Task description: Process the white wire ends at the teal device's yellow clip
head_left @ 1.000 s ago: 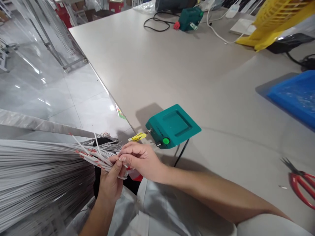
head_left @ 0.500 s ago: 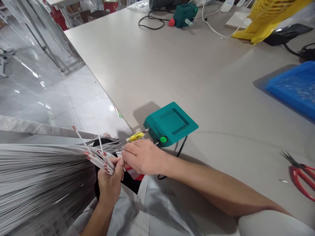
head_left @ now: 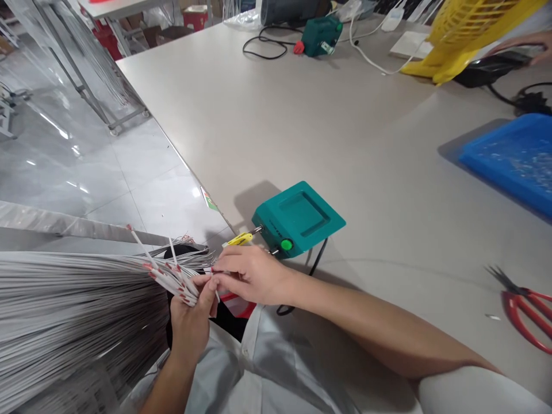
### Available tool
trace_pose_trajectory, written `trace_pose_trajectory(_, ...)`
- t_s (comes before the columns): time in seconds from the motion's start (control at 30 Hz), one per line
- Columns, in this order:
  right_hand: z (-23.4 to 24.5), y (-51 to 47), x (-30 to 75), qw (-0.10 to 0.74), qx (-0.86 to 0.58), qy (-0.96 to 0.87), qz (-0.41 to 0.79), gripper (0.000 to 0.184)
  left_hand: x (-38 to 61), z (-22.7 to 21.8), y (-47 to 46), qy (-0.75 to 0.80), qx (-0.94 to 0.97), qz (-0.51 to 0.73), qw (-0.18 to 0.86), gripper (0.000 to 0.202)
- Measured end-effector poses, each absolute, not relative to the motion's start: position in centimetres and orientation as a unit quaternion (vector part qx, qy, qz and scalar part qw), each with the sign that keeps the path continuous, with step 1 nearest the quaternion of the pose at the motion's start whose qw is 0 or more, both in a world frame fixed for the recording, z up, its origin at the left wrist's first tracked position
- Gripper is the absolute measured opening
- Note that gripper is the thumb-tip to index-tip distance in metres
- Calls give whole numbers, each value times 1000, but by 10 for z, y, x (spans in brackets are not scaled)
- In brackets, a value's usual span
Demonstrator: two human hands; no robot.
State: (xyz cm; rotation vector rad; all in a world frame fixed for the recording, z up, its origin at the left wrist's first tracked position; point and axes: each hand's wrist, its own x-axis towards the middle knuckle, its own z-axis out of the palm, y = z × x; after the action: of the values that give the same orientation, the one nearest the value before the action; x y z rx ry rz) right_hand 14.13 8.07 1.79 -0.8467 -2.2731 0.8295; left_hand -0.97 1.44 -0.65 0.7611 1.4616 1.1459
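Observation:
A bunch of white wires [head_left: 176, 282] with red ends is gripped in my left hand [head_left: 192, 316], low at the table's left edge. My right hand [head_left: 254, 276] meets it there, thumb and fingers pinching the end of one white wire with a red tip. Just beyond my right hand, a yellow clip [head_left: 240, 238] sticks out from a green box [head_left: 304, 215] with a square recess and a bright green button. A long bundle of grey-white wires [head_left: 77, 316] stretches off to the left.
Red-handled scissors [head_left: 524, 302] lie at the right, beside a small white scrap [head_left: 492, 317]. A blue tray [head_left: 513, 152] stands behind them. Farther back are a yellow basket [head_left: 457, 40], a second green box [head_left: 321, 35] and cables. Another person's hand [head_left: 528, 45] shows at the far right.
My right hand's fingers have opened a little and shifted at the wire end, so its red tip now shows. Another person's hand has come into view at the far right.

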Motion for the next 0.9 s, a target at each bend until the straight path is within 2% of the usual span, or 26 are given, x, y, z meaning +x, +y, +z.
trace_pose_trajectory(0.2, 18, 78, 143, 234, -278, -927, 90, 26, -9, -13, 14, 604, 322, 465, 561, 17)
trace_pose_trajectory(0.37, 37, 80, 158, 232, -315, -919, 53, 29, -4, -4, 21, 617, 295, 486, 544, 17)
trace_pose_trajectory(0.53, 45, 97, 178, 111, -356, -927, -35, 27, 1, 0, 31, 604, 316, 494, 541, 45)
trace_pose_trajectory(0.7, 46, 114, 180, 17, -328, -944, -41, 20, 7, -5, 38, 594, 300, 514, 541, 46)
trace_pose_trajectory(0.9, 55, 125, 173, -30, -325, -945, 0, 9, 10, -4, 42, 567, 273, 531, 568, 47)
